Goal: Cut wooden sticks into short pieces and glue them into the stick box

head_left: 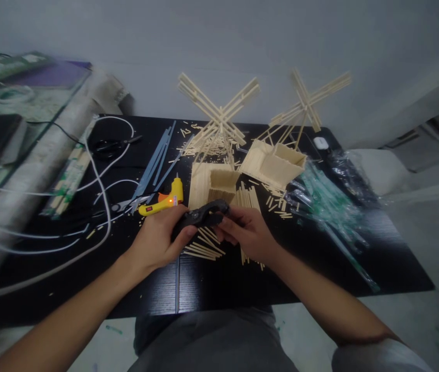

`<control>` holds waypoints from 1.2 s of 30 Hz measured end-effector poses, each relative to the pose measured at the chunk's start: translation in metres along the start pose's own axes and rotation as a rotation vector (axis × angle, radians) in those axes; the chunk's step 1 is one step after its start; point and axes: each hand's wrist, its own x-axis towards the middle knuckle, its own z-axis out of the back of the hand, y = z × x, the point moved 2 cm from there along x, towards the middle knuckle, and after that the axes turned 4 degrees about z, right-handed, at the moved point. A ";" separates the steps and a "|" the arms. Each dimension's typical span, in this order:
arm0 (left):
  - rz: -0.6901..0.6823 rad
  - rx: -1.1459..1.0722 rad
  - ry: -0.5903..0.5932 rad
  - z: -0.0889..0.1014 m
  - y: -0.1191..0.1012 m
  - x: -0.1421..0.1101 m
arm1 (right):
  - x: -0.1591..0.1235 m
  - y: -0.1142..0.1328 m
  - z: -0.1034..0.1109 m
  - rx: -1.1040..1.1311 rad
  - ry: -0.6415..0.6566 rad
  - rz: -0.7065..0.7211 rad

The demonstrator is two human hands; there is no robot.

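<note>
My left hand [161,238] is closed around the handles of a black cutter tool [203,214], held just above the black table [219,281]. My right hand [247,233] is closed too, its fingers pinched against the tool's front end; what they hold is hidden. Loose thin wooden sticks [203,248] lie on the table right under both hands. Just beyond stands a small open box of wooden sticks [212,187]. A yellow glue gun [164,201] with a lit orange lamp lies to the left of the box.
Two stick windmill models [219,116] [305,103] and a second stick box [273,163] stand at the back. Clear plastic packets [328,206] lie at the right. White cables [101,191], blue-grey strips [157,160], scissors [112,147] and a rolled mat [29,181] are at the left.
</note>
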 end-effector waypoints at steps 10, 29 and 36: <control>0.109 -0.074 0.047 0.000 -0.004 0.005 | 0.001 -0.001 -0.007 0.117 0.003 -0.013; 0.543 -0.968 0.238 -0.001 0.005 0.009 | 0.005 0.002 0.007 0.239 -0.065 0.029; 0.494 -1.150 0.216 0.012 0.007 0.006 | 0.008 0.000 0.015 0.215 -0.219 0.093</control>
